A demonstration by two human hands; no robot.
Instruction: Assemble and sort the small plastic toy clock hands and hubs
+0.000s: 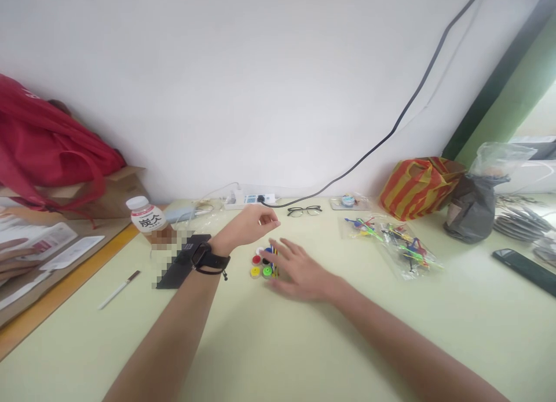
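Observation:
My left hand, with a black watch on its wrist, is raised over the desk. Its fingers curl in toward the thumb, and whatever they may hold is hidden. Below it stands a cluster of small round pots, among them a red pot, a yellow pot and a green pot. My right hand spreads its fingers at the right side of these pots, slightly blurred. Thin blue and yellow sticks show beside the pots, partly under its fingers; I cannot tell whether it touches them.
Eyeglasses and a power strip lie by the wall. At left are a bottle, a black flat object and a white pen-like stick. Bagged colourful plastic pieces and a phone lie right. Another person's hand shows far left.

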